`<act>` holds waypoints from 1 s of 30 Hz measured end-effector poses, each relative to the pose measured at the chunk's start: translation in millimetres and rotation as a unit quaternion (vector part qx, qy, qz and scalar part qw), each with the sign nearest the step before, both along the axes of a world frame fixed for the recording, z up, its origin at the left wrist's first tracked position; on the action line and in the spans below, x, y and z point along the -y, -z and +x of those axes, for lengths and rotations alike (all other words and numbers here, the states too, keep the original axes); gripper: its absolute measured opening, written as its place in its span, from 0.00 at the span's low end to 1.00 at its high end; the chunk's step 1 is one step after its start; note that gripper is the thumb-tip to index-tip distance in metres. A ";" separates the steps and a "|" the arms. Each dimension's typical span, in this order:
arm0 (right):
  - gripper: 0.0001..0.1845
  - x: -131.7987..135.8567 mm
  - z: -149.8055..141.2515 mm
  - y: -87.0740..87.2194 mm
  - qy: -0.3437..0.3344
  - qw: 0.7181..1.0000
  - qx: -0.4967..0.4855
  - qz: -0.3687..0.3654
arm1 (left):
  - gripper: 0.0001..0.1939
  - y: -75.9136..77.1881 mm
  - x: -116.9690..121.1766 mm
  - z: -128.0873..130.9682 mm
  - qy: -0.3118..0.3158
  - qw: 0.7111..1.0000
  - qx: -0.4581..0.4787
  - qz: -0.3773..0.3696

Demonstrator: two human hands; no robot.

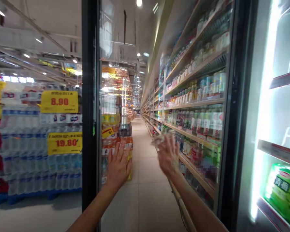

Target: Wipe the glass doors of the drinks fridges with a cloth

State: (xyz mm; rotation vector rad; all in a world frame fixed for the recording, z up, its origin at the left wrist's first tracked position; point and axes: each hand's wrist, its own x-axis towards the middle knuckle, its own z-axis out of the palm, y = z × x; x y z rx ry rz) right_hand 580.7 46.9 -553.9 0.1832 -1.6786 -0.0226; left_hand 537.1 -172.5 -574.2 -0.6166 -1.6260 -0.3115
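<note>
A glass cooler door (147, 206) in a dark frame (90, 96) stands open in front of me. My left hand (119, 167) lies with its fingers spread against the glass, left of the middle, and holds nothing. To its right, my right hand (169, 158) presses a crumpled pale cloth (159, 139) against the pane. The cloth sticks out past the fingertips; motion blurs both it and the hand, and the rest of it is hidden under the palm.
Through the glass show shelves of bottled drinks (205, 120) and a tiled aisle (142, 141). Packs of bottled water (26, 161) with yellow price signs (59, 101) are stacked on the left. At the right, a lit cooler holds a green bag (284, 193) on a shelf.
</note>
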 end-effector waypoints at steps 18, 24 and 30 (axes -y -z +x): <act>0.27 -21.2 5.6 56.3 0.032 0.978 -0.087 -0.186 | 0.37 31.8 -16.4 11.3 -0.011 0.998 0.042 0.035; 0.16 3.6 10.3 82.2 -0.059 0.998 0.013 0.020 | 0.36 37.5 -18.0 11.3 0.000 0.998 0.059 0.035; 0.28 -17.0 6.9 76.1 0.017 0.976 -0.084 -0.200 | 0.37 47.9 -18.0 13.6 0.015 0.997 0.060 0.037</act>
